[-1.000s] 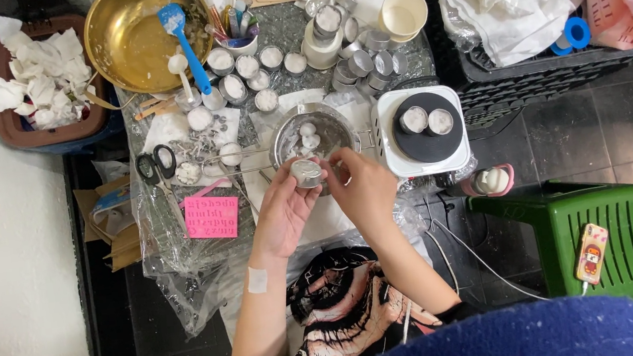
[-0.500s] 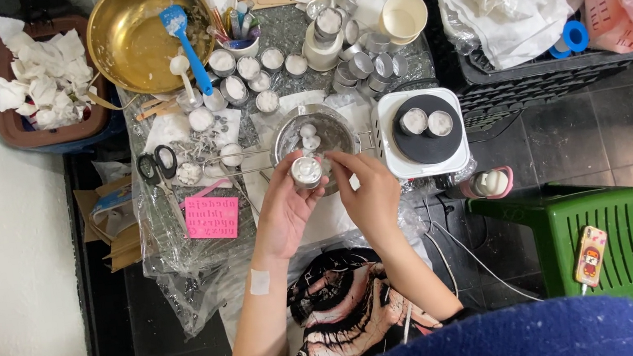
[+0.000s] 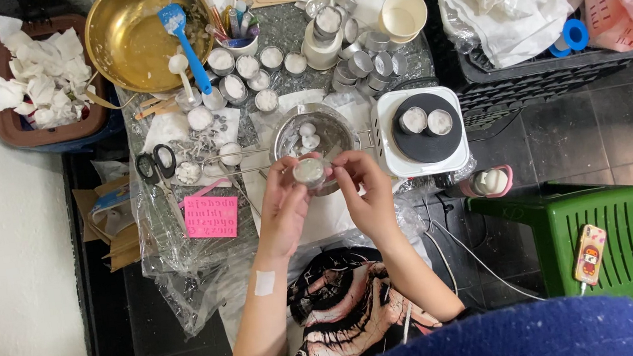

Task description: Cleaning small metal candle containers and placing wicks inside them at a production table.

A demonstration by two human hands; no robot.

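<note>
Both hands meet over the near rim of a small steel bowl (image 3: 311, 134), which serves here as the landmark. The left hand (image 3: 284, 206) is curled closed around a small round tin cup (image 3: 308, 172) filled with pale wax, pinching its side between thumb and fingertips. The right hand (image 3: 366, 192) is also partly closed, its fingertips touching the cup's other edge; whether it carries any of the weight I cannot tell. The cup sits in the air just on the person's side of the bowl, overlapping its rim.

Inside the bowl lie a couple more small white cups. Just right of the bowl stands a white hot plate (image 3: 419, 131) with a black round top carrying two filled cups. Beyond the bowl, farther from the person, a cluster of little filled tins (image 3: 247, 74) covers the plastic-draped surface (image 3: 182, 259). Well beyond and left of the bowl is a large brass basin (image 3: 130, 40) with a blue spatula (image 3: 186, 45) resting in it. Left of the bowl lie black-handled scissors (image 3: 156, 164), and nearer the person, a pink letter mould (image 3: 211, 217).
</note>
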